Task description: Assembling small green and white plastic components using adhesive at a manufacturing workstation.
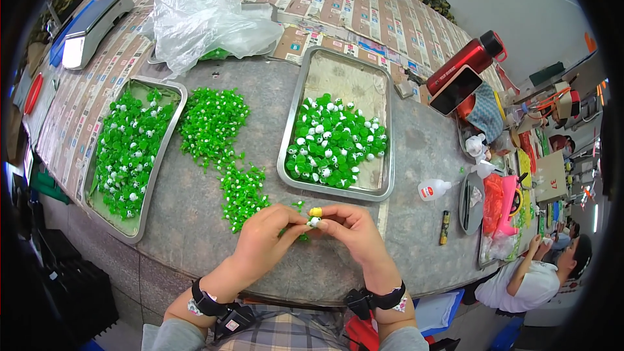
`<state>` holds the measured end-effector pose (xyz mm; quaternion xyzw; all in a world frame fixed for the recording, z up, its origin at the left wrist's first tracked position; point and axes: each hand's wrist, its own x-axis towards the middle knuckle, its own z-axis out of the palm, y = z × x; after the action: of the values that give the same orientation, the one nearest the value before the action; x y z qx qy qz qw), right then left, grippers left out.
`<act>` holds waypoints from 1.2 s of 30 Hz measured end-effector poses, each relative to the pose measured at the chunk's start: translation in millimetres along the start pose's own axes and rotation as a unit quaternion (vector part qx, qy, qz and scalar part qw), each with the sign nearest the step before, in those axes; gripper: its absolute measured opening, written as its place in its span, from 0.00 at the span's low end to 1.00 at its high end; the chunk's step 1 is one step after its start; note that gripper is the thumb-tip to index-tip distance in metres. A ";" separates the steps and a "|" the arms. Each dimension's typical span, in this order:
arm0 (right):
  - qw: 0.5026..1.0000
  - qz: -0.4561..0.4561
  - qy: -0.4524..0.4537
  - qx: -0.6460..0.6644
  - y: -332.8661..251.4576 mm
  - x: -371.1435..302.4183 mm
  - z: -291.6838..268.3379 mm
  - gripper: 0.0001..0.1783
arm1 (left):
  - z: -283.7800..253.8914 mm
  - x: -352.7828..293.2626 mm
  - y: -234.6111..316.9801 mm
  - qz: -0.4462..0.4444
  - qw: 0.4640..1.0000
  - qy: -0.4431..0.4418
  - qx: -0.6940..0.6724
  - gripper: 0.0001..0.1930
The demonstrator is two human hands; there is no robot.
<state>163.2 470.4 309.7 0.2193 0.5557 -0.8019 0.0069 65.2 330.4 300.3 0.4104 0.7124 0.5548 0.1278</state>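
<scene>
"Where do our hands meet?"

"Near the table's (416,234) front edge. Our left hand (263,235) and our right hand (354,231) both pinch one small white piece (314,221), the fingertips very narrow."

"What do we see beyond them?"

"Just beyond the left hand lies a heap of green pieces (244,190); more toward the right edge stands a white bottle (433,189)."

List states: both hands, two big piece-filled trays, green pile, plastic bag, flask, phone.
Left hand, fingertips on small green-and-white piece
Right hand, pinching same piece
Left tray, mostly covered
Right tray, partly filled
Green pile, loose
Plastic bag, crumpled
Red flask, lid on
Phone, screen dark
</scene>
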 end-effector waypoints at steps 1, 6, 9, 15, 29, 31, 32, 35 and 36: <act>1.000 -0.003 -0.003 0.020 -1.4 1.2 0.6 0.13 | -1.4 0.8 -0.6 -0.030 0.999 -0.006 -0.030 0.05; 0.979 -0.107 0.114 -0.127 6.5 7.2 -4.8 0.10 | -52.9 -7.3 -22.0 -0.154 0.823 0.256 -0.484 0.06; 0.894 -0.144 0.067 -0.418 1.6 7.1 2.0 0.07 | -95.1 -8.3 -44.5 -0.150 0.654 0.351 -0.653 0.10; 0.855 -0.167 0.065 -0.487 4.3 10.6 6.5 0.06 | -71.0 -3.8 -19.5 -0.173 0.732 0.228 -0.619 0.12; 0.735 -0.381 0.533 -0.174 -37.3 -35.1 -59.2 0.13 | 0.5 -3.1 -6.1 -0.293 0.841 -0.004 -0.455 0.05; 0.671 -0.402 0.592 -0.194 -37.5 -44.8 -102.1 0.23 | -2.0 -2.4 -8.8 -0.304 0.819 0.015 -0.486 0.05; 0.669 -0.402 0.594 -0.196 -33.5 -47.0 -119.7 0.23 | -0.8 -1.0 -7.7 -0.304 0.818 0.011 -0.488 0.05; 0.707 -0.194 0.582 -0.352 -6.3 -39.6 -160.3 0.34 | -1.6 0.4 -3.8 -0.311 0.803 0.007 -0.508 0.06; 0.708 -0.192 0.581 -0.354 -2.3 -39.5 -168.3 0.34 | -2.2 0.9 -2.8 -0.322 0.802 -0.004 -0.504 0.06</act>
<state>256.2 612.6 277.8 0.5116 0.7230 -0.2449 -0.3945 62.0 329.4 298.9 0.0373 0.4235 0.7606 0.4907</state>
